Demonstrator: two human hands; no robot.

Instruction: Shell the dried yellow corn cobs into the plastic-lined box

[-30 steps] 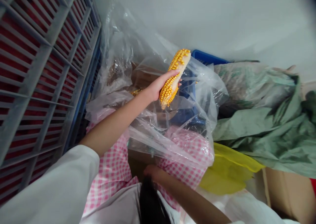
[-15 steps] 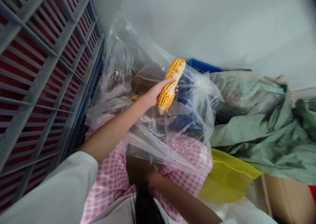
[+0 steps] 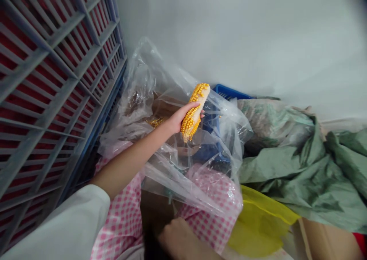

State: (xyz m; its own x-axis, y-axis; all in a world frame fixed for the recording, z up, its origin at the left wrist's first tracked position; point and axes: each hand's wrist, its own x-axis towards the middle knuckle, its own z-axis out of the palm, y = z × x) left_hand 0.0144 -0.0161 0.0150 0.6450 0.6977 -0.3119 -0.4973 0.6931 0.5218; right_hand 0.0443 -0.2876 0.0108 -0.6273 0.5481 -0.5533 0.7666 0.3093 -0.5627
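Observation:
My left hand (image 3: 182, 117) grips a dried yellow corn cob (image 3: 190, 123) around its middle, with the fingers across the kernels. The cob's upper end is partly bare and pale. It stands tilted in front of a clear plastic bag (image 3: 137, 88), and loose corn kernels (image 3: 156, 122) lie inside that bag behind my wrist. My right hand (image 3: 179, 239) is low at the bottom edge of the picture, next to a pink gingham cloth (image 3: 123, 222). Its fingers are partly cut off, so its grip is hidden.
A grey rack (image 3: 48, 92) with red slats fills the left side. Behind the bag are a white wall (image 3: 243, 42) and a blue plastic crate (image 3: 229, 92). On the right lie a green woven sack (image 3: 275, 164), yellow plastic sheet (image 3: 258, 225) and a cardboard box (image 3: 323, 241).
The whole view has shifted, so the scene sits lower in the picture. The cob stays in my left hand, and my right hand now sits nearer the bottom edge.

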